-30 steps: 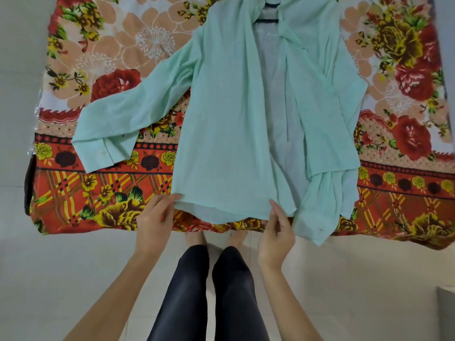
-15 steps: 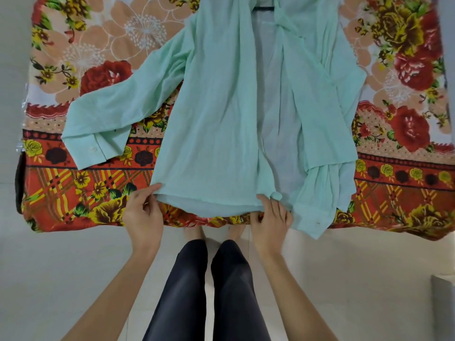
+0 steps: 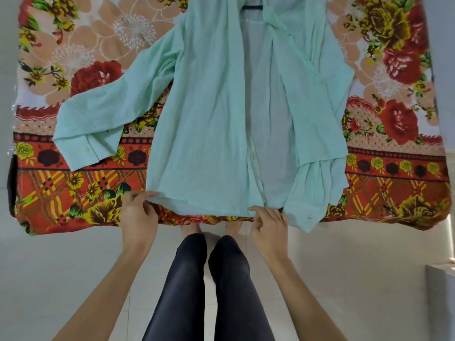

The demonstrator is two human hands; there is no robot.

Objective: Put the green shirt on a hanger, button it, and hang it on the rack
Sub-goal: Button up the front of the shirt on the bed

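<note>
no readable text, labels or numbers anywhere (only floral print on the cloth (image 3: 73, 183))

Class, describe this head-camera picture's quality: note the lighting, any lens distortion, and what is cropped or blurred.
Head view: soft, even light, with no hard shadows on the green shirt; the wide lens bows the floral bedsheet at its edges; the top edge crops the collar and the hanger; the left hand and right hand look sharp.

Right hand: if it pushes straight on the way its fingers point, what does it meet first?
The green shirt. The right hand pinches its hem, with the fingers aimed away from the body. Going on, it would probably slide onto the shirt's open front, which lies on the floral cloth. Nothing else shows in that line.
</note>
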